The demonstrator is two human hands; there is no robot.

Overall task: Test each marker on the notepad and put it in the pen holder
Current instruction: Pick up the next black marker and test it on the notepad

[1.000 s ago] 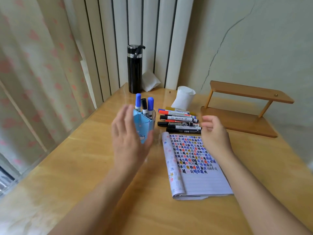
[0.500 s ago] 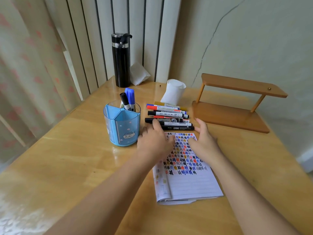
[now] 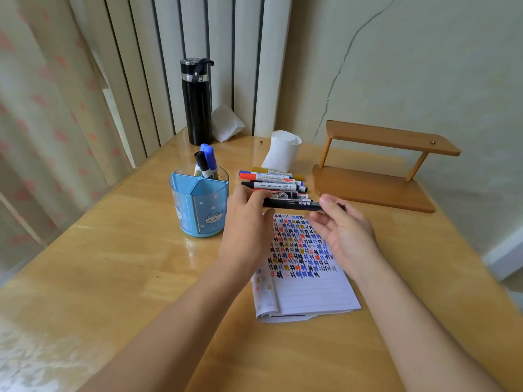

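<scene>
My left hand [image 3: 246, 224] grips the left end of a black marker [image 3: 294, 204] and holds it level just above the top edge of the notepad [image 3: 311, 290]. The notepad's page is covered in coloured test marks. My right hand [image 3: 348, 236] is at the marker's right end with loosely extended fingers over it and the thumb below. Several more markers [image 3: 271, 182] lie in a row behind. The blue pen holder [image 3: 198, 210] stands left of my left hand with three markers [image 3: 208, 162] in it.
On the wooden table [image 3: 113, 264], a black bottle [image 3: 196, 103] and a folded tissue [image 3: 226, 123] stand at the back. A white paper roll [image 3: 283, 151] sits behind the marker row. A small wooden shelf [image 3: 373, 188] stands at the right. A curtain hangs on the left.
Both hands came down from the holder to the marker row. My left hand took the nearest black marker and lifted it slightly; my right hand moved to its right end.
</scene>
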